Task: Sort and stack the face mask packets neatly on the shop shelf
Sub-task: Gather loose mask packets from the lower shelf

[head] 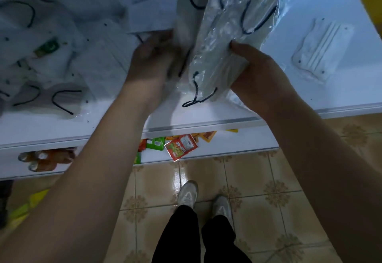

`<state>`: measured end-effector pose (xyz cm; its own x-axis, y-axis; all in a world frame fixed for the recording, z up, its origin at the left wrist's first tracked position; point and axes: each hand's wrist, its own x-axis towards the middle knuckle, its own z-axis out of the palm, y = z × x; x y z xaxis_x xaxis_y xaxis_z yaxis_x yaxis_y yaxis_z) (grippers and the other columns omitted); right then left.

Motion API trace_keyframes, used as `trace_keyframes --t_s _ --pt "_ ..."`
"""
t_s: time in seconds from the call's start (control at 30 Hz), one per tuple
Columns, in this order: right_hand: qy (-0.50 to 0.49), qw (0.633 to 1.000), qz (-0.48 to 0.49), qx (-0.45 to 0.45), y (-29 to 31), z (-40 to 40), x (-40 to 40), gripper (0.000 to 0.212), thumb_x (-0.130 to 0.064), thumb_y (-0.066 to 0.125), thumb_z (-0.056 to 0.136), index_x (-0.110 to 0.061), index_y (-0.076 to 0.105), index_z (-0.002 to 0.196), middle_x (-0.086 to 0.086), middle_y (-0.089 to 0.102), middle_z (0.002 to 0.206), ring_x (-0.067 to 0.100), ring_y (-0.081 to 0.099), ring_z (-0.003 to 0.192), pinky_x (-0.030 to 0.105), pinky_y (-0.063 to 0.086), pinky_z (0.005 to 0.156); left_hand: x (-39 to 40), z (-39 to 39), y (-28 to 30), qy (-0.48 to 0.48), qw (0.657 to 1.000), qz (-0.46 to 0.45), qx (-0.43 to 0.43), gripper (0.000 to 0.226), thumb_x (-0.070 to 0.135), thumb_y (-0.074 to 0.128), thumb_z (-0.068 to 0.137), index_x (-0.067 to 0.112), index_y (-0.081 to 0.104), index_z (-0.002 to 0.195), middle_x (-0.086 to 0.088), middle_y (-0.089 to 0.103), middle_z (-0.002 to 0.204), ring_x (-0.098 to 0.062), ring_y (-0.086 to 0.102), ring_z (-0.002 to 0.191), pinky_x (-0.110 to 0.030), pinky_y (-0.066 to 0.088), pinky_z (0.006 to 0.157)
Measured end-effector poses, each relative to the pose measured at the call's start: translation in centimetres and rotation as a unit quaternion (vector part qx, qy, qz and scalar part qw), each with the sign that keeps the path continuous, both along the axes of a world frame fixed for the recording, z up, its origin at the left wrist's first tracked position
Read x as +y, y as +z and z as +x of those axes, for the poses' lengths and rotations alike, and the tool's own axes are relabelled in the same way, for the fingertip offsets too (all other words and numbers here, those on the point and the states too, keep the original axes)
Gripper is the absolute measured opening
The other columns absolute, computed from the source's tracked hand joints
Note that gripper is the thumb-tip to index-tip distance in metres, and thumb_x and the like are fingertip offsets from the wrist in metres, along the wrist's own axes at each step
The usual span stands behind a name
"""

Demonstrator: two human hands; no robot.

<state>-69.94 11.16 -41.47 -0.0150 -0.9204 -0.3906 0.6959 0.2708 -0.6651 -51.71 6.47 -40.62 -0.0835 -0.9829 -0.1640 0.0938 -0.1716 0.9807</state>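
Both hands are up on the white shelf (227, 118) here. The right hand (262, 76) grips the near end of a clear plastic packet of face masks (225, 41), thumb on top and fingers wrapped under it, and the packet sticks up and away over the middle of the shelf with its black ear loops showing through the plastic. The left hand (151, 60) is just left of that packet, touching a second white packet (186, 25) standing beside it (it's motion-blurred, so I can't tell if the fingers are actually closed on it or just pressing). Further left of the held packet there's a loose heap of masks (47, 60) with black loops spread over the shelf. Well to the right of the packet a single flat white mask (320, 52) lies alone. Below the shelf edge, under the packet, a red snack sachet (181, 146) hangs over a lower shelf among other coloured packs.
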Motion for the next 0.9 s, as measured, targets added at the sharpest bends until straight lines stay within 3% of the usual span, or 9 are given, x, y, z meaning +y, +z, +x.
trace_keyframes --t_s 0.07,0.13,0.17,0.27,0.33,0.4,0.57,0.73,0.9 --pt "-0.032 0.994 0.025 0.098 -0.1 0.1 0.0 0.028 0.000 0.063 0.089 0.004 0.062 0.117 0.020 0.068 0.116 0.032 0.067 0.106 0.047 0.053 0.098 1.0 0.2 -0.3 -0.043 0.998 0.041 -0.020 0.012 0.011 0.057 0.095 0.012 0.069 0.093 -0.008 0.066 0.071 -0.020 0.058 0.060 -0.021 0.043 0.057" --pt "-0.054 0.978 0.061 0.191 -0.7 -0.2 0.3 0.037 0.000 0.068 0.085 0.004 0.061 0.121 0.020 0.070 0.115 0.033 0.069 0.105 0.051 0.055 0.094 1.3 1.3 -2.0 -0.025 0.989 0.021 -0.148 0.022 0.024 0.056 0.097 0.008 0.070 0.101 -0.009 0.074 0.091 -0.019 0.069 0.079 -0.028 0.052 0.073" --pt "-0.061 0.972 0.071 0.213 -1.2 -0.5 0.6 0.044 -0.003 0.071 0.080 0.002 0.061 0.123 0.019 0.070 0.114 0.032 0.069 0.104 0.051 0.055 0.093 1.2 2.2 -3.1 -0.016 0.959 -0.052 -0.279 0.025 0.027 0.056 0.095 0.008 0.070 0.102 -0.010 0.073 0.098 -0.023 0.069 0.088 -0.029 0.050 0.079" --pt "-0.053 0.968 0.081 0.231 -2.1 -0.9 1.5 0.057 -0.007 0.073 0.069 0.000 0.059 0.124 0.017 0.071 0.113 0.031 0.070 0.102 0.049 0.057 0.091 2.0 4.3 -5.7 -0.059 0.789 -0.194 -0.581 0.038 0.035 0.063 0.085 0.006 0.066 0.108 -0.019 0.063 0.114 -0.039 0.058 0.105 -0.040 0.048 0.086" --pt "-0.044 0.967 0.091 0.236 -2.4 -1.0 1.8 0.046 0.000 0.073 0.077 0.002 0.061 0.121 0.018 0.071 0.111 0.031 0.071 0.100 0.049 0.056 0.091 2.7 4.3 -6.6 -0.085 0.739 -0.176 -0.645 0.048 0.042 0.070 0.081 0.011 0.063 0.117 -0.016 0.057 0.125 -0.040 0.052 0.113 -0.044 0.044 0.087" --pt "-0.042 0.969 0.103 0.219 -2.5 -1.0 2.0 0.035 0.005 0.069 0.083 0.005 0.063 0.117 0.018 0.072 0.109 0.031 0.071 0.099 0.049 0.056 0.092 3.0 4.1 -6.6 -0.068 0.719 -0.190 -0.665 0.035 0.038 0.067 0.084 0.017 0.066 0.111 -0.011 0.059 0.115 -0.037 0.055 0.106 -0.040 0.039 0.081" --pt "-0.062 0.970 0.123 0.199 -2.1 -0.8 2.5 0.033 -0.008 0.071 0.086 -0.002 0.065 0.118 0.011 0.074 0.110 0.025 0.070 0.102 0.042 0.057 0.092 3.6 4.0 -6.1 -0.037 0.772 -0.243 -0.586 0.015 0.022 0.060 0.083 0.012 0.071 0.081 -0.010 0.065 0.085 -0.032 0.061 0.082 -0.042 0.050 0.073" --pt "-0.078 0.966 0.139 0.201 -1.9 -0.2 3.2 0.031 -0.008 0.065 0.091 -0.005 0.063 0.122 0.006 0.073 0.110 0.020 0.070 0.099 0.032 0.058 0.078 3.5 4.4 -5.6 0.055 0.841 -0.227 -0.488 0.020 0.024 0.061 0.094 0.004 0.065 0.089 -0.007 0.070 0.089 -0.019 0.062 0.077 -0.030 0.050 0.069" --pt "-0.087 0.958 0.124 0.245 -1.8 1.3 2.9 0.031 -0.005 0.058 0.094 -0.008 0.061 0.125 0.007 0.070 0.114 0.022 0.066 0.106 0.039 0.053 0.097 1.6 4.9 -3.6 0.193 0.896 -0.179 -0.356 0.022 0.022 0.060 0.093 0.006 0.058 0.079 0.007 0.052 0.067 -0.003 0.047 0.061 -0.015 0.036 0.062"
